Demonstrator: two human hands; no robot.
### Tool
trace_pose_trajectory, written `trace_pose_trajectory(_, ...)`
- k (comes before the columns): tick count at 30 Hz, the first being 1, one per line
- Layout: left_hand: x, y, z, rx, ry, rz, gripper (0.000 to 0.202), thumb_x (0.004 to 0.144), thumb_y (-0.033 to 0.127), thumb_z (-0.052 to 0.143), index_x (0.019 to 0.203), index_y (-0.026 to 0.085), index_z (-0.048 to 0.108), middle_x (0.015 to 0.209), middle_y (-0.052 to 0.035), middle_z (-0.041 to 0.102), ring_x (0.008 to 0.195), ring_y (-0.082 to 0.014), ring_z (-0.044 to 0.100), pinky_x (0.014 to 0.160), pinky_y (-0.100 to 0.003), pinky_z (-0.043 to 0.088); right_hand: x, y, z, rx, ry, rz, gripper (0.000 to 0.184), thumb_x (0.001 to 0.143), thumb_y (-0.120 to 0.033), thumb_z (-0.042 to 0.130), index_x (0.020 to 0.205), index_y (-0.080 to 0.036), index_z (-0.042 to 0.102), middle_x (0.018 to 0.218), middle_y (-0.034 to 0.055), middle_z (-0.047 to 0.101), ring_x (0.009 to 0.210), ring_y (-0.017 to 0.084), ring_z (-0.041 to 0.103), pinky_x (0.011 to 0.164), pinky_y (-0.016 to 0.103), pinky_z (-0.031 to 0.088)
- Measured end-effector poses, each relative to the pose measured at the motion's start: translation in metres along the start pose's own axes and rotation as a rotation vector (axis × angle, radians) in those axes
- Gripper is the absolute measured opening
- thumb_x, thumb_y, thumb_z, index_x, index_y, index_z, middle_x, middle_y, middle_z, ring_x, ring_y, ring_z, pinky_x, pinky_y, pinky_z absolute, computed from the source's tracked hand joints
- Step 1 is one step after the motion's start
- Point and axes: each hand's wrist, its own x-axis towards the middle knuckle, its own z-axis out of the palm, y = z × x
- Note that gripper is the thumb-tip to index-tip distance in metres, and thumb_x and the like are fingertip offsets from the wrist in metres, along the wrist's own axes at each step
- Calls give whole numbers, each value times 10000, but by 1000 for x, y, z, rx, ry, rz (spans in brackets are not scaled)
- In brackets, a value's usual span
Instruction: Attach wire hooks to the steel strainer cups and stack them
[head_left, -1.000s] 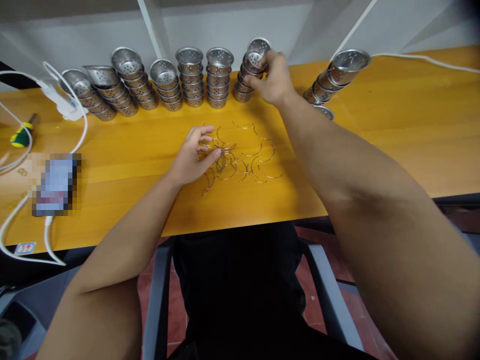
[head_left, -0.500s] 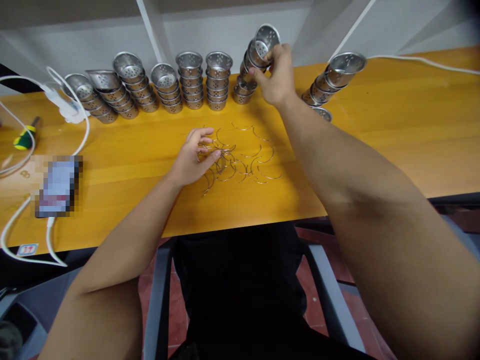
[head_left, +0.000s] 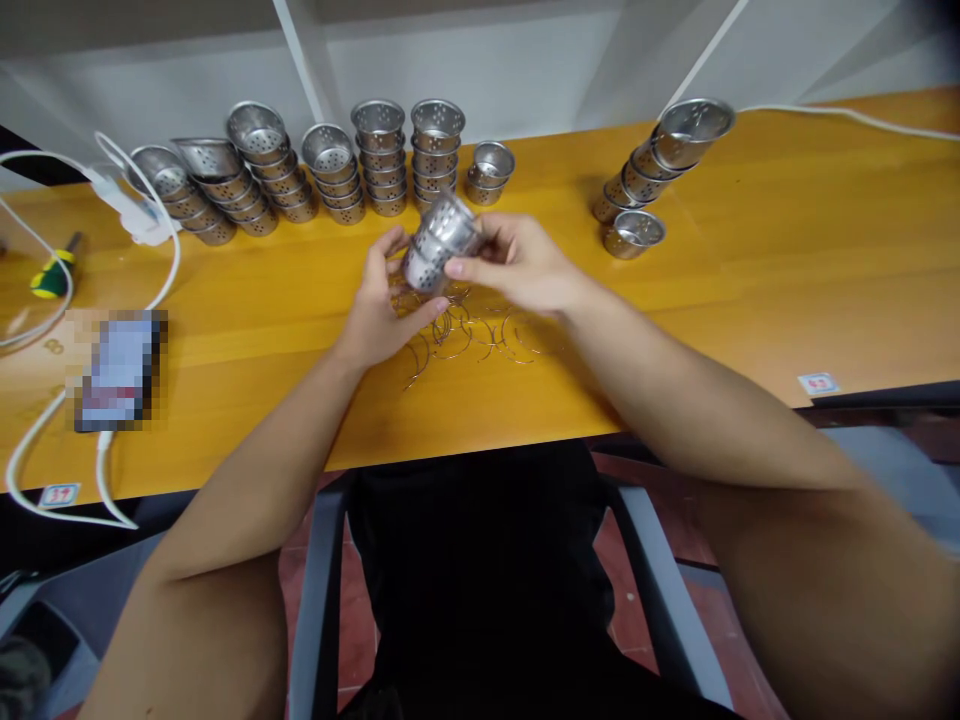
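Note:
A short stack of perforated metal cups (head_left: 441, 240), slightly blurred, tilts in the air above the desk. Gripping it from the right is my right hand (head_left: 529, 262), thumb in front and fingers behind. My left hand (head_left: 379, 315) has its fingers and thumb apart around the lower left end of the stack; whether it touches the cups I cannot tell. Beneath both hands, thin curved metal wires (head_left: 491, 335) lie loosely on the desk, partly hidden by the hands and the stack. Two nested cups (head_left: 490, 175) stand behind my right hand.
Along the back of the wooden desk (head_left: 787, 240) stand several cup stacks (head_left: 379, 155). A leaning stack (head_left: 652, 165) and a single cup (head_left: 634, 233) are on the right. At left lie a phone (head_left: 120, 370), white cables (head_left: 169, 270) and a green-yellow screwdriver (head_left: 54, 275).
My right hand has brought the upper cups from the back row toward me and to the left, leaving two cups there. My left hand has stayed nearly in place.

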Motion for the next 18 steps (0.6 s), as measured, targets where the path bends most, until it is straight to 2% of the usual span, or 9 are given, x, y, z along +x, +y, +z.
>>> trace_pose_trajectory(2, 3, 6, -3, 34, -39, -5, 1242, 977, 989, 1010, 1871, 343, 438, 1865, -177, 713, 1689, -441, 773, 1422, -668, 722, -8, 5, 22, 72, -56, 27, 835, 823, -972, 1152, 1074, -281, 757, 1093, 54, 812, 1055, 290, 752, 966, 477, 691)
trace_pose_trajectory(3, 4, 9, -5, 47, -51, -14, 1225, 966, 996, 1015, 1837, 312, 492, 1792, -175, 775, 1634, -434, 808, 1420, -677, 723, -11, 7, 29, 101, -71, 36, 828, 822, -947, 1167, 1063, -275, 747, 1064, 44, 793, 1017, 271, 729, 928, 452, 672)
trace_pose_trajectory(5, 5, 15, -8, 68, -70, -47, 1170, 936, 989, 1045, 1755, 293, 581, 1637, -157, 872, 1456, -404, 883, 1297, -671, 783, -12, 11, 36, 138, -89, 47, 822, 812, -909, 1191, 1070, -263, 753, 1055, 39, 788, 994, 254, 705, 906, 426, 647)
trace_pose_trajectory(8, 5, 23, -9, 70, -78, -78, 1144, 923, 1015, 1027, 1689, 256, 646, 1501, -150, 922, 1302, -373, 915, 1149, -607, 811, -12, 13, 33, 147, -102, 48, 800, 824, -871, 1200, 1132, -247, 805, 1128, 59, 827, 1046, 260, 726, 968, 427, 657)
trace_pose_trajectory(11, 4, 31, -4, 42, -55, -84, 1136, 922, 1016, 1019, 1670, 228, 690, 1516, -161, 917, 1349, -371, 912, 1187, -544, 786, -15, 15, 25, 127, -89, 33, 779, 849, -885, 1175, 1138, -251, 828, 1171, 72, 840, 1095, 273, 745, 1035, 450, 675)
trace_pose_trajectory(15, 6, 25, -7, 48, 6, -148, 1070, 861, 912, 1130, 1619, 268, 734, 1512, -144, 911, 1345, -367, 908, 1188, -530, 780, -17, 23, 20, 66, 51, 7, 815, 821, -974, 1139, 1072, -284, 787, 1155, 74, 829, 1087, 293, 748, 1061, 506, 701)
trace_pose_trajectory(18, 14, 6, -28, 53, 158, -244, 1083, 834, 989, 1102, 1577, 285, 748, 1399, -129, 907, 1225, -354, 916, 1122, -554, 792, -13, 35, 10, -74, 230, -39, 901, 801, -1117, 1044, 1039, -305, 734, 1101, 75, 796, 1064, 316, 744, 1070, 563, 724)
